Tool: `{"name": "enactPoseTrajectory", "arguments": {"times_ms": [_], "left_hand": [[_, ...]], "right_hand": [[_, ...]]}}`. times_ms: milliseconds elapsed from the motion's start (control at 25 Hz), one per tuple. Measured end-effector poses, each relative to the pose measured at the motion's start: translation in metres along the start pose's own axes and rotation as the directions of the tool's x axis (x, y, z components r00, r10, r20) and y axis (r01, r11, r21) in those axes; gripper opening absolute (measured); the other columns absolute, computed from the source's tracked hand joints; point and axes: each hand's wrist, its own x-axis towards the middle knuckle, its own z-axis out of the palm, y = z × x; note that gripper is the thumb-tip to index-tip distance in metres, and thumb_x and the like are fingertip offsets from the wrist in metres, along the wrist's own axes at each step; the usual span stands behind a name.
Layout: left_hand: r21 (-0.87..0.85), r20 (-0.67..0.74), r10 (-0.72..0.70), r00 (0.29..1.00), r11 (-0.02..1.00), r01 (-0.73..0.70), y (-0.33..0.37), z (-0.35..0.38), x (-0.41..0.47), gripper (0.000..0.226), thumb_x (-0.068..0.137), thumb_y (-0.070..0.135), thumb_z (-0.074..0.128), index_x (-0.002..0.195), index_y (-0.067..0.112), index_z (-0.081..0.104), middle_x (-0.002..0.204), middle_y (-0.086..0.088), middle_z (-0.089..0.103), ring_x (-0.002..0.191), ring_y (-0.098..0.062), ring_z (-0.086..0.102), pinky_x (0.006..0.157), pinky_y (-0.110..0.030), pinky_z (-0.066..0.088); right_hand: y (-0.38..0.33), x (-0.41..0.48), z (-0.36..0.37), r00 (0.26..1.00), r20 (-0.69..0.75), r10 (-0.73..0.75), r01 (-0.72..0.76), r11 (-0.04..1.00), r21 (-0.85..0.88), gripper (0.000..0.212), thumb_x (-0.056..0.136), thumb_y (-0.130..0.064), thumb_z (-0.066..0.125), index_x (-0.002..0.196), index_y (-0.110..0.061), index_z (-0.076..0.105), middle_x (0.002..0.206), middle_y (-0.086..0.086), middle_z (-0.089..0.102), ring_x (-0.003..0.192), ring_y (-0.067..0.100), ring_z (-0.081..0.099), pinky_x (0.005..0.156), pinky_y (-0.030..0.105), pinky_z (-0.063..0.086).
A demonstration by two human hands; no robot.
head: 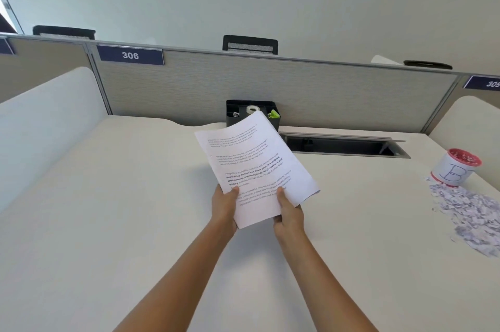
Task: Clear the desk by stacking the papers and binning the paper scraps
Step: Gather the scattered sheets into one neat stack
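Head view: both hands hold the papers [257, 166], a thin stack with printed text on top, over the middle of the surface [108, 223]. The left hand [224, 209] grips the near left edge and the right hand [288, 214] grips the near right edge. Each hand's fingers are clamped on the stack, the thumb pressed on the top sheet and the rest out of sight under it. The stack is turned at an angle, and its far corner covers part of a black organizer [238, 115] that stands against the partition [270, 88]. A tape roll [253, 108] and something green show in the organizer. To its right an open cable slot [343, 146] is set into the surface. Well to the right, a pile of scraps [470, 218] lies on the surface, reaching the base of a white cup [457, 169] with a red rim, marked "B" and holding red and white bits. The partition carries a label [130, 55] reading 306.
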Motion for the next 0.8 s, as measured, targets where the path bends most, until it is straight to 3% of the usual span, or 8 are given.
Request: {"name": "enactPoseTrajectory", "arguments": {"times_ms": [200,400,520,640,720,800], "left_hand": [[0.153,0.042,0.073,0.996,0.985,-0.079,0.029,-0.03,0.022,0.031,0.093,-0.003,0.048,0.121,0.009,0.055,0.119,-0.015,0.064,0.101,-0.034,0.064,0.091,-0.049,0.051],[0.148,0.251,-0.004,0.968,0.988,-0.034,0.06,-0.057,0.035,0.034,0.092,-0.002,0.05,0.124,0.009,0.054,0.117,-0.015,0.065,0.102,-0.037,0.064,0.081,-0.048,0.055],[0.226,0.258,0.003,0.966,0.972,-0.063,0.062,-0.059,0.04,0.031,0.093,0.0,0.05,0.122,0.011,0.055,0.115,-0.011,0.067,0.102,-0.035,0.064,0.081,-0.045,0.055],[0.413,0.169,0.089,0.982,0.898,-0.153,0.056,-0.063,0.052,0.03,0.093,0.005,0.052,0.123,0.011,0.053,0.118,-0.009,0.065,0.102,-0.029,0.064,0.087,-0.043,0.052],[0.536,0.104,0.15,0.983,0.824,-0.183,0.051,-0.067,0.059,0.033,0.093,0.01,0.054,0.126,0.01,0.05,0.124,-0.008,0.062,0.106,-0.027,0.061,0.092,-0.044,0.05],[0.627,0.025,0.206,0.978,0.759,-0.176,0.048,-0.07,0.062,0.037,0.093,0.013,0.053,0.13,0.01,0.046,0.124,-0.004,0.058,0.11,-0.028,0.057,0.093,-0.039,0.046]], "right_hand": [[-0.024,0.011,-0.013,0.988,0.137,-0.075,0.099,0.98,-0.176,0.033,0.085,-0.005,0.065,0.116,-0.015,0.061,0.106,0.001,0.069,0.093,0.015,0.065,0.069,0.027,0.057],[-0.042,0.024,-0.018,0.958,0.282,0.05,0.095,0.873,-0.478,0.032,0.086,-0.011,0.063,0.118,-0.019,0.063,0.109,-0.001,0.071,0.094,0.015,0.066,0.076,0.031,0.055],[-0.032,0.025,-0.007,0.922,0.386,0.01,0.211,0.825,-0.525,0.029,0.09,-0.014,0.062,0.119,-0.015,0.06,0.113,0.002,0.07,0.098,0.018,0.068,0.083,0.034,0.055],[-0.018,0.035,0.001,0.903,0.401,-0.155,0.407,0.606,-0.683,0.02,0.091,-0.018,0.06,0.112,-0.019,0.058,0.107,-0.004,0.068,0.1,0.021,0.065,0.087,0.039,0.054],[-0.005,0.039,0.008,0.891,0.402,-0.212,0.454,0.458,-0.765,0.017,0.092,-0.021,0.057,0.108,-0.026,0.055,0.1,-0.008,0.065,0.096,0.021,0.063,0.084,0.041,0.054],[0.006,0.041,0.015,0.883,0.414,-0.223,0.47,0.393,-0.79,0.021,0.093,-0.023,0.055,0.114,-0.024,0.054,0.104,-0.006,0.066,0.098,0.022,0.062,0.085,0.04,0.053]]}}
